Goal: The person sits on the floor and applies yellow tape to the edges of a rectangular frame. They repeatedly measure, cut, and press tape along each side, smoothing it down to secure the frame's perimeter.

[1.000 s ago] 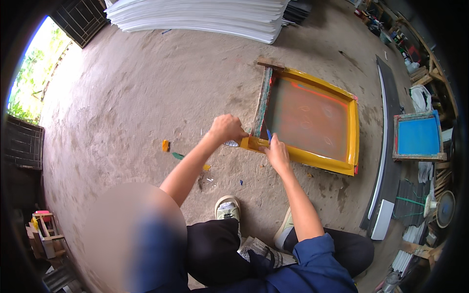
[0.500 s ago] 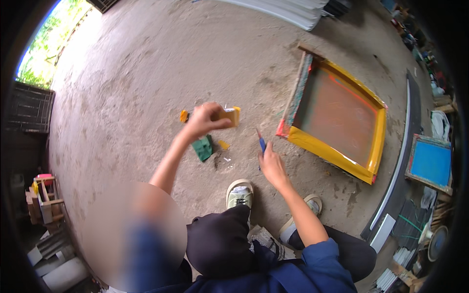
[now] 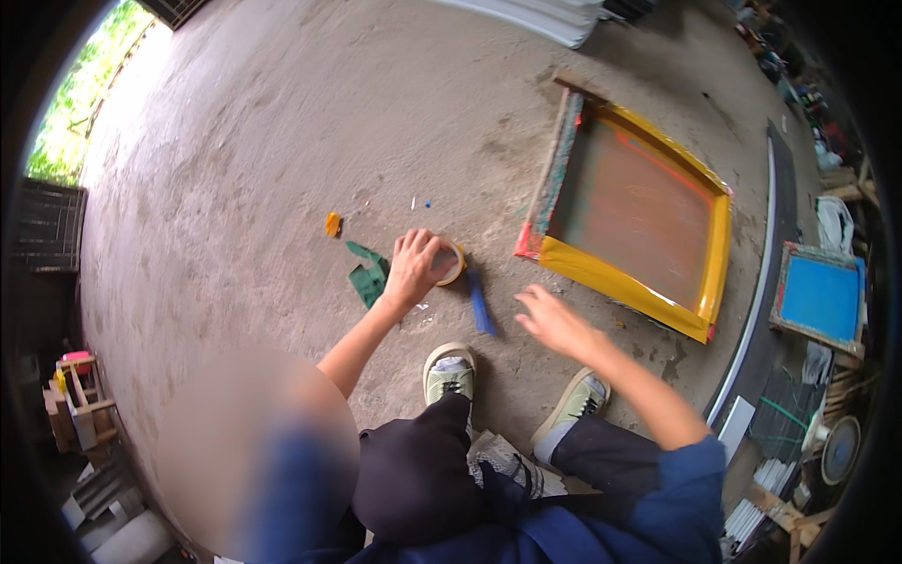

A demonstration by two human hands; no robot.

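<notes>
My left hand [image 3: 412, 267] is closed on the left side of a roll of yellow tape [image 3: 458, 268], whose ring faces up, at or close to the floor. Just right of the roll, a blue-handled knife [image 3: 480, 305] shows smeared by motion, apart from both hands. My right hand [image 3: 552, 320] hangs to the right of the knife, fingers apart and holding nothing. A crumpled green cloth-like piece [image 3: 368, 274] lies left of my left hand, with a small orange-yellow object [image 3: 333, 225] beyond it.
A screen-printing frame edged with yellow tape [image 3: 628, 294] lies at the right. Farther right are a long dark strip [image 3: 766, 273] and a smaller blue-screened frame [image 3: 823, 299]. Wooden pieces [image 3: 83, 399] stand at the left. My shoes [image 3: 449, 373] are close below the hands.
My right hand has let go of the blue knife and moved right, away from it. My left hand has come nearer and to the right, turning the tape roll flat.
</notes>
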